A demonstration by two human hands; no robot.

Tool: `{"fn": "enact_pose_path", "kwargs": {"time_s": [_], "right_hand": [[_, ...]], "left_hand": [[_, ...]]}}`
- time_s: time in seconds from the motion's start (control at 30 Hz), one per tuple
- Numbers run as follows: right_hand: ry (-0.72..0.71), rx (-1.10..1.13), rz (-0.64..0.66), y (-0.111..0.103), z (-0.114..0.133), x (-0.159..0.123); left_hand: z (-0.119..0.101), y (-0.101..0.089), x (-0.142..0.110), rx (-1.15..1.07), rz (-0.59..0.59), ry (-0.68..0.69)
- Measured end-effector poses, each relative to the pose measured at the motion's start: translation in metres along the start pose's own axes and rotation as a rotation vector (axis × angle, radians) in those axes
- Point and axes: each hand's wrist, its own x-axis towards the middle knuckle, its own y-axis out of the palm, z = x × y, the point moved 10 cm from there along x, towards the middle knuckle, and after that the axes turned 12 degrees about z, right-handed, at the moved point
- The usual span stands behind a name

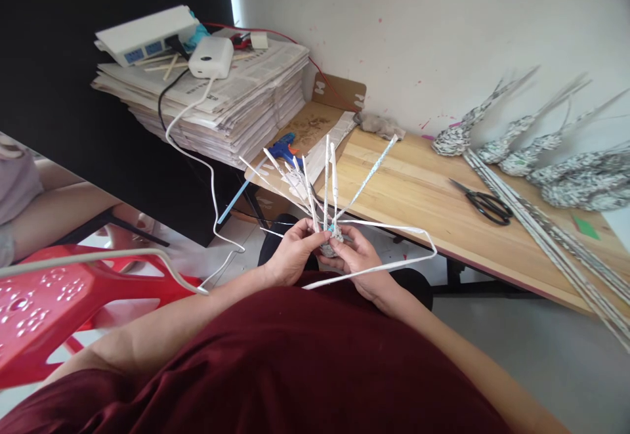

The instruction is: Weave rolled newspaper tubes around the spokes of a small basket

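Note:
A small woven paper basket (333, 242) is between my two hands, close to my body. Several white rolled-paper strands (327, 178) fan up and out of it. My left hand (296, 247) grips its left side, with the thumb pressed on the front near the rim. On the right side my right hand (355, 251) pinches the weave, thumb close to the other thumb. One long bent paper strand (413, 227) runs out to the right, folds, and comes back below my right hand. The fingers behind the basket are partly hidden.
On the wooden table (394, 165) lie black-handled scissors (485, 204), long paper rods (541, 243) and several woven pieces (453, 138). A blue glue gun (284, 148) rests on cardboard beside stacked newspapers (216, 106). A red stool (98, 303) and a seated person's legs (73, 204) are left.

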Motion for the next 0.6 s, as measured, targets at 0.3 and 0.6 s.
{"fn": "enact_pose_path", "kwargs": {"time_s": [0.3, 0.6], "right_hand": [[0.087, 0.057, -0.022, -0.003, -0.002, 0.002], [0.152, 0.100, -0.026, -0.005, -0.012, 0.005]], "left_hand": [[-0.010, 0.002, -0.004, 0.159, 0.014, 0.001], [-0.009, -0.004, -0.006, 0.221, -0.025, -0.009]]}}
